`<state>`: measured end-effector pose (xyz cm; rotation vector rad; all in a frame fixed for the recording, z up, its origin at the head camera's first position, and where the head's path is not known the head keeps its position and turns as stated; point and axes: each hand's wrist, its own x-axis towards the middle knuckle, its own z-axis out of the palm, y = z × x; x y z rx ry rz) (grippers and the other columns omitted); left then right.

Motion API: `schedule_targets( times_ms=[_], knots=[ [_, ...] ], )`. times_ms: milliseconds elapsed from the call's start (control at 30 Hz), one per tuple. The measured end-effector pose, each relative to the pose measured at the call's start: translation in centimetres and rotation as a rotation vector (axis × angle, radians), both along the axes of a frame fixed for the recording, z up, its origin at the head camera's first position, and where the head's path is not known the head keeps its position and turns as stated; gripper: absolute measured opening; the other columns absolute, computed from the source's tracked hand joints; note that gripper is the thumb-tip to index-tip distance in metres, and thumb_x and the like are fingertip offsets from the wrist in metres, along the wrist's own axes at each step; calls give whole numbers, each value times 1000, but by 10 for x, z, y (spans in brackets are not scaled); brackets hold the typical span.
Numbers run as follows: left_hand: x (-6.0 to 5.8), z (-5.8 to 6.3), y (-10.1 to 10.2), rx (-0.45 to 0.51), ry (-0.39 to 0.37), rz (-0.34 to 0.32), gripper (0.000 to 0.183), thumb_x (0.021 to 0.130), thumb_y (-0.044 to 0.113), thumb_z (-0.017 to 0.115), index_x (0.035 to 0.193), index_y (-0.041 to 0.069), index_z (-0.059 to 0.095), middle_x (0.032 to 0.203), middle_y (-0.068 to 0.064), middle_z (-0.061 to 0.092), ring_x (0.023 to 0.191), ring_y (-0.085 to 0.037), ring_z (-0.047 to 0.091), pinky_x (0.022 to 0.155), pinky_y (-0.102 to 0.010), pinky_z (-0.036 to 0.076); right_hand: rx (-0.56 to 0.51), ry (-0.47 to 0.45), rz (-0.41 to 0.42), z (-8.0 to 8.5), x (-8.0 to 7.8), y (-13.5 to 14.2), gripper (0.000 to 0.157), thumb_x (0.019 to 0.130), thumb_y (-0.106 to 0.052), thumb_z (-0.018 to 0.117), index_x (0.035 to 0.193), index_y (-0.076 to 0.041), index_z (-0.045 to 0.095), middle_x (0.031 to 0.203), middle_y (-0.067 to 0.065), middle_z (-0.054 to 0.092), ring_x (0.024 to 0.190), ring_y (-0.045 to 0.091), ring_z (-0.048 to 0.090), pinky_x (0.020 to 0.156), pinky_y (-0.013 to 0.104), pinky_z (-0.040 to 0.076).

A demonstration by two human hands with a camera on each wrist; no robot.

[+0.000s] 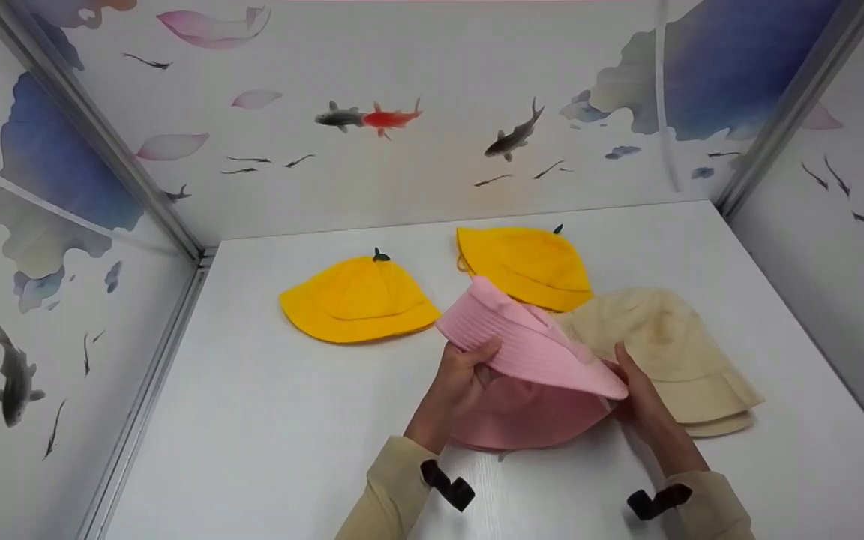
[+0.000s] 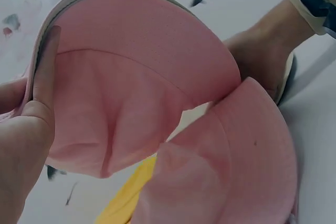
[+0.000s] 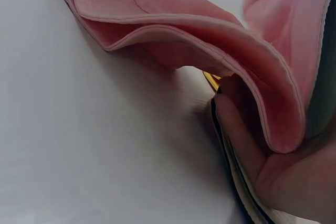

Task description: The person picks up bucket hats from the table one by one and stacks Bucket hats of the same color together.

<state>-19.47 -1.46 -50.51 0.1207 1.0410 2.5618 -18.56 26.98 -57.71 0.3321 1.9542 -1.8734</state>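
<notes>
The left hand (image 1: 462,376) pinches the brim of a pink hat (image 1: 526,341) at the frame's centre; the right hand (image 1: 646,401) touches its lower-right end, though I can't tell whether those fingers close. Just below sits a second pink hat (image 1: 533,420), with beige hats (image 1: 661,349) to the right and yellow hats (image 1: 361,300) above.

Head cam: up high, facing forward and down, widest, gets tabletop (image 1: 252,435) plus back wall (image 1: 432,176). Left wrist: tight on pink hats (image 1: 529,341), tilted, catches red fish (image 1: 394,118) on wall, shared with head. Right wrist: also tight, low over tabletop, shares pink hats.
</notes>
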Motion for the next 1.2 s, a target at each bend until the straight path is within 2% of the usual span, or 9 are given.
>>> schedule_targets(
  times_ms=[67,167,233,333,567,700,867,1000,1200],
  knots=[
    [3,-7,-6,-6,-46,29,39,99,-7,49,134,8,40,114,-4,58,96,-16,64,88,-33,60,-11,10,6,-1,0,1,83,102,-64,25,158,-3,21,162,17,26,143,24,29,123,42,23],
    [6,-16,-18,-42,-79,57,41,97,-7,52,133,7,40,113,-4,57,95,-16,62,90,-34,60,57,35,3,-2,-1,1,76,103,-56,42,157,-5,27,164,14,27,149,26,24,128,46,14],
    [8,-20,-27,-81,-91,62,41,96,-6,54,133,6,40,112,-4,58,92,-16,62,90,-34,60,124,47,-9,-2,-1,0,76,100,-53,51,156,-5,31,164,14,29,152,28,24,128,48,15],
    [12,-26,-42,-193,-101,70,41,94,-1,56,132,4,41,111,-4,59,90,-15,62,87,-32,61,203,65,-2,-2,-1,-1,81,96,-55,58,155,-5,32,163,16,29,154,32,22,127,50,17],
    [16,-41,-67,-615,-211,104,55,99,28,53,146,4,40,129,-6,53,110,-14,50,98,-21,50,266,92,0,-6,-1,-3,79,96,-53,60,154,-6,36,161,17,34,152,33,28,125,48,24],
    [16,-47,-73,-880,-265,154,58,100,39,51,146,4,47,126,-9,60,105,-17,55,97,-30,53,298,96,8,-7,-1,-4,77,96,-54,59,152,-5,40,159,18,37,148,33,33,124,49,27],
    [19,-54,-76,-1128,-232,214,54,98,34,55,140,0,54,136,-17,62,112,-25,60,109,-48,48,310,101,19,-6,0,-7,78,94,-55,61,151,-5,42,159,19,37,149,35,31,125,52,24],
    [22,-58,-79,-1214,-211,200,54,97,31,57,140,-1,53,140,-20,59,114,-29,58,111,-51,46,300,95,15,-5,2,-9,79,94,-54,62,152,-5,40,160,19,35,151,36,28,125,52,23],
    [24,-61,-83,-1215,-235,167,58,93,24,63,139,-6,44,135,-22,55,111,-30,53,111,-49,46,289,74,15,-4,5,-12,80,95,-53,62,154,-5,36,163,19,29,153,37,23,125,52,22]
  ],
)
